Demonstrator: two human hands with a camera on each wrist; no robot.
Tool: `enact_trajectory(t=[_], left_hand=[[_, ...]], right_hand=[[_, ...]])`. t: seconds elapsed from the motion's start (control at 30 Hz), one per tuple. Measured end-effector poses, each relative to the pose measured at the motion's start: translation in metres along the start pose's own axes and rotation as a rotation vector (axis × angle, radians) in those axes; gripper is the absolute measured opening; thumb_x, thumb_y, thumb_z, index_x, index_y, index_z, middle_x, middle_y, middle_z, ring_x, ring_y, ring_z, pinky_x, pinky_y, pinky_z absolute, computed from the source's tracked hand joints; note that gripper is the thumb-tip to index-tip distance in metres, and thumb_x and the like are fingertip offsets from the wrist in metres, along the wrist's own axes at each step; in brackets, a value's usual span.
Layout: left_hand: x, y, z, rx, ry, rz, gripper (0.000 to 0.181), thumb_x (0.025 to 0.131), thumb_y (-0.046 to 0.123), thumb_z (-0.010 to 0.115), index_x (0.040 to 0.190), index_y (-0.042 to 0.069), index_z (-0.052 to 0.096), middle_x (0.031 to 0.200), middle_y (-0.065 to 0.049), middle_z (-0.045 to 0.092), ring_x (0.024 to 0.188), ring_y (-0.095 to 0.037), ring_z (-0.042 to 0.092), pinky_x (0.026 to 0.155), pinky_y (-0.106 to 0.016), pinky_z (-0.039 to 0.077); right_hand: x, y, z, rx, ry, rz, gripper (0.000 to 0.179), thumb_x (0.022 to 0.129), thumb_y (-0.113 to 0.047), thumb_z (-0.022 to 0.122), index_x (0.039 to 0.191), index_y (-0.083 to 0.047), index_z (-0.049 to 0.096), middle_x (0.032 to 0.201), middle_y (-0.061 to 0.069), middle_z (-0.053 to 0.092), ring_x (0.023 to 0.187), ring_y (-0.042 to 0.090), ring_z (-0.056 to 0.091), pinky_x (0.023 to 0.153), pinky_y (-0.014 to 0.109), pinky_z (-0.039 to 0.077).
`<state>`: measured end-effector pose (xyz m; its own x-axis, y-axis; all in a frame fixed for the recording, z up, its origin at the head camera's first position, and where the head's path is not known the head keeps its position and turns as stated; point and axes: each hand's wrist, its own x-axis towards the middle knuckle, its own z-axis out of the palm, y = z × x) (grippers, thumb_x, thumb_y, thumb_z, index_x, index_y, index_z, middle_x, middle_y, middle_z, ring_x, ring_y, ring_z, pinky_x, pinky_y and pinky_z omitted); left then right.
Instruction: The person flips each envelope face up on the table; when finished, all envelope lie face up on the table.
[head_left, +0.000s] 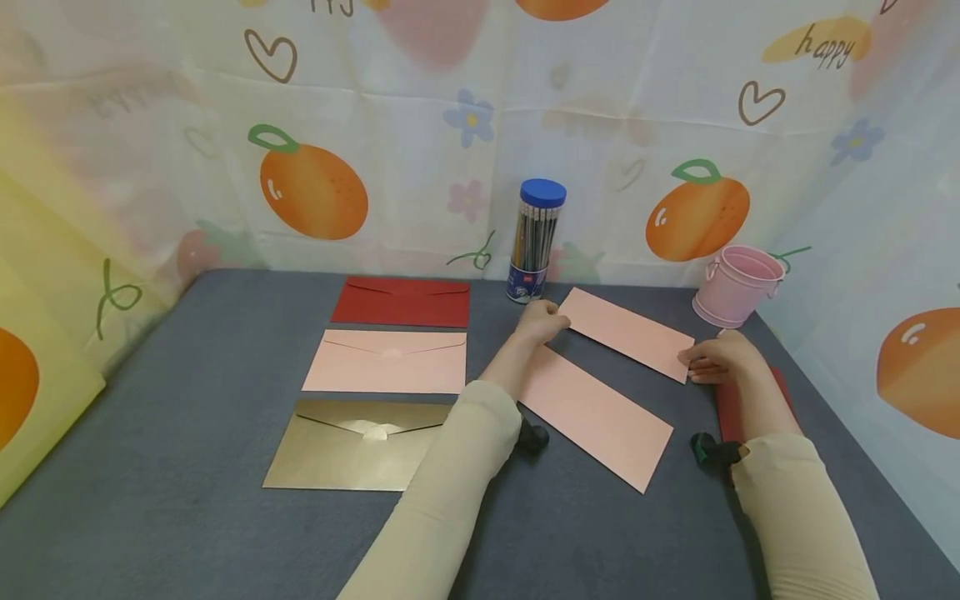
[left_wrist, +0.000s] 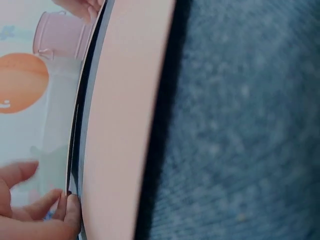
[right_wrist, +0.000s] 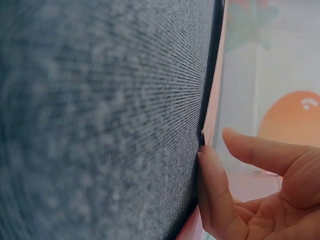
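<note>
A plain pink envelope [head_left: 626,333] lies at a slant at the back right, its flap side not showing. My left hand [head_left: 542,322] pinches its left corner between fingers; in the left wrist view the thumb stands off the paper. At the other end, my right hand [head_left: 726,357] holds the right edge with curled fingers. Its thumb [right_wrist: 250,150] is raised apart from the paper in the right wrist view. Nearer to me, a second pink envelope [head_left: 596,417] lies at a similar slant. Partly hidden under the right forearm is a red envelope [head_left: 727,412].
On the left, a red envelope [head_left: 401,304], a pink envelope [head_left: 390,371] and a gold envelope [head_left: 337,454] form a column, flaps showing. A blue-lidded tub of pencils [head_left: 534,242] stands by the back curtain. A small pink bucket [head_left: 727,296] is at the back right.
</note>
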<state>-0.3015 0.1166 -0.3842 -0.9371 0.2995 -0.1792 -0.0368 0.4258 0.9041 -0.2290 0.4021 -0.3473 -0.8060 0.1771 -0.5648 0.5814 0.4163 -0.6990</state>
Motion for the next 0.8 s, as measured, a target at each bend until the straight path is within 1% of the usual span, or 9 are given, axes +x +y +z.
enact_trajectory(t=[0.1,0.2,0.3,0.37,0.43,0.5,0.6,0.7,0.8], left_hand=[[0.000,0.000,0.003,0.045,0.113,-0.025,0.040,0.094,0.012,0.054,0.132,0.000,0.061,0.140,-0.015,0.060,0.140,-0.036,0.046,0.114,-0.042,0.044],[-0.001,-0.001,0.005,0.064,0.196,-0.029,0.030,0.092,0.007,0.053,0.114,0.001,0.073,0.125,-0.012,0.070,0.133,-0.032,0.053,0.108,-0.036,0.049],[-0.002,-0.001,0.007,0.025,0.238,-0.036,0.025,0.090,0.004,0.056,0.104,0.000,0.076,0.110,-0.012,0.076,0.115,-0.026,0.068,0.096,-0.030,0.055],[-0.002,0.000,0.007,-0.008,0.254,-0.044,0.023,0.090,0.004,0.060,0.106,0.001,0.076,0.101,-0.012,0.078,0.101,-0.023,0.074,0.089,-0.026,0.058],[-0.003,0.001,0.007,-0.042,0.254,-0.054,0.022,0.090,0.004,0.062,0.106,0.000,0.076,0.097,-0.012,0.078,0.091,-0.020,0.077,0.086,-0.022,0.058],[-0.003,0.003,0.005,-0.065,0.245,-0.064,0.020,0.089,0.004,0.064,0.104,0.000,0.076,0.094,-0.013,0.078,0.088,-0.019,0.077,0.084,-0.021,0.059],[-0.004,0.006,0.001,-0.120,0.214,-0.089,0.018,0.088,0.002,0.066,0.101,-0.001,0.077,0.099,-0.016,0.077,0.086,-0.020,0.077,0.078,-0.021,0.060],[-0.006,0.007,-0.004,-0.197,0.173,-0.105,0.016,0.086,0.000,0.067,0.100,-0.001,0.077,0.113,-0.019,0.073,0.077,-0.017,0.077,0.070,-0.019,0.060],[-0.009,0.009,-0.008,-0.289,0.125,-0.105,0.019,0.086,-0.004,0.066,0.103,-0.004,0.074,0.124,-0.023,0.065,0.063,-0.011,0.070,0.069,-0.018,0.060]], right_hand=[[0.003,0.001,-0.001,0.031,-0.007,0.017,0.043,0.091,-0.018,0.070,0.117,0.007,0.045,0.072,-0.004,0.063,0.062,0.005,0.067,0.069,0.021,0.060],[0.008,0.003,-0.004,0.047,0.012,0.022,0.044,0.085,-0.020,0.077,0.108,0.004,0.048,0.071,-0.003,0.061,0.060,0.006,0.067,0.067,0.020,0.060],[0.010,0.003,-0.006,0.028,0.047,0.014,0.042,0.084,-0.021,0.079,0.101,0.001,0.048,0.070,-0.004,0.058,0.058,0.005,0.064,0.065,0.019,0.059],[0.007,0.001,-0.006,0.021,0.062,0.006,0.036,0.085,-0.020,0.077,0.098,0.000,0.049,0.069,-0.004,0.056,0.057,0.005,0.062,0.064,0.019,0.058],[0.005,0.000,-0.006,0.002,0.062,-0.005,0.024,0.089,-0.018,0.072,0.092,-0.003,0.054,0.067,-0.006,0.054,0.057,0.004,0.060,0.063,0.017,0.057],[0.003,0.000,-0.006,0.003,0.051,-0.003,0.018,0.091,-0.018,0.069,0.080,-0.007,0.059,0.065,-0.007,0.053,0.056,0.003,0.059,0.062,0.016,0.056],[0.001,0.000,-0.008,-0.007,0.028,0.004,0.030,0.094,-0.018,0.066,0.065,-0.017,0.061,0.063,-0.008,0.052,0.055,0.002,0.057,0.061,0.015,0.054],[-0.002,-0.001,-0.010,-0.019,0.006,-0.011,0.033,0.095,-0.018,0.064,0.062,-0.019,0.060,0.061,-0.008,0.053,0.055,0.002,0.056,0.060,0.015,0.052],[-0.004,-0.002,-0.013,-0.016,-0.008,-0.036,0.031,0.095,-0.018,0.063,0.064,-0.020,0.060,0.061,-0.009,0.054,0.056,0.003,0.055,0.060,0.015,0.052]])
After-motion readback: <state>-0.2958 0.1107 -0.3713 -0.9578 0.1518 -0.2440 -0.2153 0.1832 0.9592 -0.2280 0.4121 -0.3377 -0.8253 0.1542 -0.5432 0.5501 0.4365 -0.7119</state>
